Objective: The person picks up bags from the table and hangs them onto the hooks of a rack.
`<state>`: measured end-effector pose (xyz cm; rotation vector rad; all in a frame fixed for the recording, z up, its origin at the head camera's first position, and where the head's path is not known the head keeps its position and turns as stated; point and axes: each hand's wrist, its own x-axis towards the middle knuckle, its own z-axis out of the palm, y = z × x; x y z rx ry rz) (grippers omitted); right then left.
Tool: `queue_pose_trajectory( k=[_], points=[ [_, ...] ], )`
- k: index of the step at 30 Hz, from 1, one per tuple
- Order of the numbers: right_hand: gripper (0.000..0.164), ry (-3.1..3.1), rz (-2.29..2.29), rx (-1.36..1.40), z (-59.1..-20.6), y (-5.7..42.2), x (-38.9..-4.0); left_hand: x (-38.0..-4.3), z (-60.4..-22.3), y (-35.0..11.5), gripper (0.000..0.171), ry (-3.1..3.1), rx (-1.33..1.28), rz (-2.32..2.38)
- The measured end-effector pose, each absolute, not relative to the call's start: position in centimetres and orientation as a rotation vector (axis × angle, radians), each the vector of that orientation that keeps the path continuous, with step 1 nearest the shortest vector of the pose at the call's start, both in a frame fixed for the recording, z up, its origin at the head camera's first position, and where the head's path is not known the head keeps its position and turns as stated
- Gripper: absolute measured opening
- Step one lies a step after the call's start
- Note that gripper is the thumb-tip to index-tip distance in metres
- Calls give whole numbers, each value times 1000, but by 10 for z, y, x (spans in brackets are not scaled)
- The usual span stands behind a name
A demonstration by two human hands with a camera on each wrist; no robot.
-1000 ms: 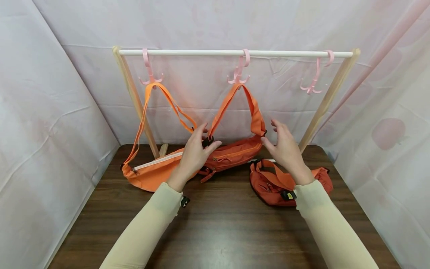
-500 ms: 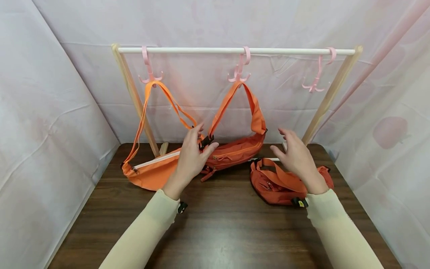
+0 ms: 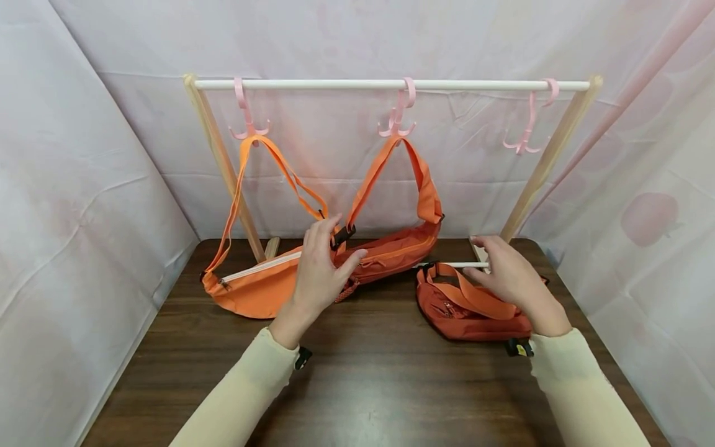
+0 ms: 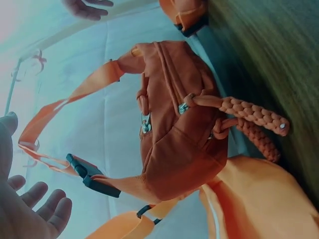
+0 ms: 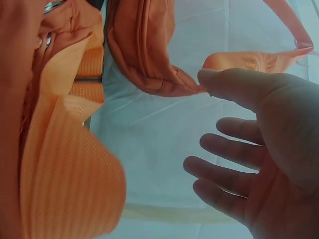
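Note:
Three waist bags are in the head view. A light orange waist bag [image 3: 262, 288] hangs by its strap from the left pink hook [image 3: 249, 124]. The middle rust-red waist bag [image 3: 399, 251] hangs from the middle hook [image 3: 396, 124], its base near the table; braided zipper pulls [image 4: 254, 115] and a black buckle [image 4: 92, 177] show in the left wrist view. My left hand [image 3: 318, 267] is in front of these two bags, fingers relaxed, holding nothing. A third rust-red waist bag [image 3: 463, 316] lies on the table, its strap [image 5: 75, 169] looped on top. Above it hovers my right hand [image 3: 511, 276], empty, fingers loosely extended.
A white rail [image 3: 335, 84] on wooden posts [image 3: 550, 164] spans the back of the dark wooden table [image 3: 357, 385]. The right pink hook [image 3: 525, 127] bears no bag. Pale curtains [image 3: 642, 155] enclose the back and sides.
My right hand has moved right and toward me, away from the middle bag to above the bag on the table. My left hand has drawn back slightly. The hanging bags stay in place.

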<state>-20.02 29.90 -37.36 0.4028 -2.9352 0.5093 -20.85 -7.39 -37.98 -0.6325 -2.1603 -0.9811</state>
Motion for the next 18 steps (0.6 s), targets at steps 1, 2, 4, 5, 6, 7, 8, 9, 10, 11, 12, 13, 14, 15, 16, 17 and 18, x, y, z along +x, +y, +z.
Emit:
queue_pose_trajectory(
  k=[1,2,4,5,6,7,8,9,10,11,12,13,14,15,16,17,18],
  points=[
    [69,-2948,506,403,-374,301,-199,-208,-381,-73,75,-2155,-639,-979],
    [70,-2961,502,403,-375,303,-198,-207,-382,-73,75,-2149,-649,-980],
    [73,-2992,491,400,-377,306,-197,-205,-384,-72,74,-2139,-670,-984],
    [74,-3007,482,401,-378,308,-196,-204,-385,-71,74,-2133,-683,-986],
    [75,-3024,480,399,-379,309,-195,-204,-386,-71,73,-2132,-694,-984],
    [75,-3041,477,397,-380,311,-194,-203,-387,-70,72,-2126,-707,-982],
    [76,-3056,473,398,-381,312,-193,-202,-388,-69,71,-2123,-719,-977],
    [77,-3075,468,396,-381,313,-191,-202,-389,-69,70,-2122,-728,-971],
    [77,-3092,458,397,-383,314,-190,-201,-390,-68,68,-2118,-738,-968],
    [77,-3109,453,397,-384,316,-189,-200,-392,-67,68,-2113,-749,-967],
    [77,-3127,451,395,-386,317,-189,-200,-394,-67,67,-2110,-758,-963],
    [76,-3142,439,395,-388,318,-188,-199,-395,-66,66,-2107,-768,-962],
    [75,-3155,431,396,-391,319,-187,-198,-397,-65,66,-2108,-779,-959],
    [74,-3167,424,400,-393,320,-187,-198,-399,-64,66,-2109,-791,-958],
    [72,-3175,423,404,-396,321,-187,-197,-401,-63,65,-2110,-804,-958],
    [70,-3187,416,397,-400,322,-187,-197,-403,-62,65,-2113,-818,-953],
    [68,-3198,410,390,-403,323,-187,-196,-404,-61,65,-2119,-831,-944]
  ],
)
